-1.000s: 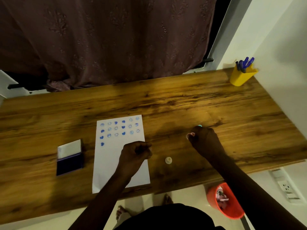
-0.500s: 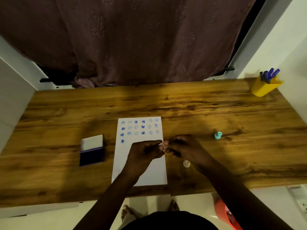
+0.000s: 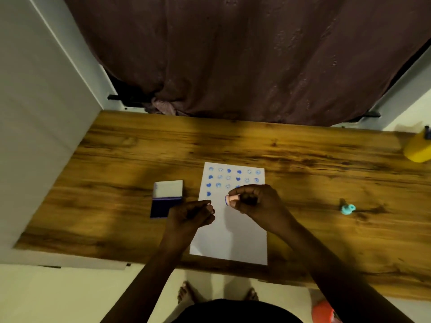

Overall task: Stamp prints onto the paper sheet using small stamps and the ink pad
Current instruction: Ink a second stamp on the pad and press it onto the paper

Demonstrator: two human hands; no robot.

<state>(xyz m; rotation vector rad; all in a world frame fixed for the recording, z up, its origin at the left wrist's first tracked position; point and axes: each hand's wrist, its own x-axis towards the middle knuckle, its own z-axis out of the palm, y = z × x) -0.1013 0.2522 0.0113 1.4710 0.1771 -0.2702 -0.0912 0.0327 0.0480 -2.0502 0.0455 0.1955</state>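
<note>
Hands (image 3: pixel 254 201) half hiding pink stamp (image 3: pixel 231 199)

Mid-frame: right hand (image 3: pixel 258 202) pinches pink stamp (image 3: pixel 231 200) sideways above paper sheet (image 3: pixel 235 238), blue face pointing left. Left hand (image 3: pixel 190 214) loosely curled at sheet's left edge, beside open ink pad (image 3: pixel 166 199). Teal stamp (image 3: pixel 347 209) on desk (image 3: pixel 116 159), far right.

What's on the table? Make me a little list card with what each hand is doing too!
paper sheet: flat on wooden table, blue prints in rows at its far end
ink pad: open, left of the sheet
right hand: holds pink stamp above the sheet, inked face pointing left
left hand: curled, whether it holds anything is hidden
teal stamp: lying loose, right of the sheet
yellow cup: far right corner
</note>
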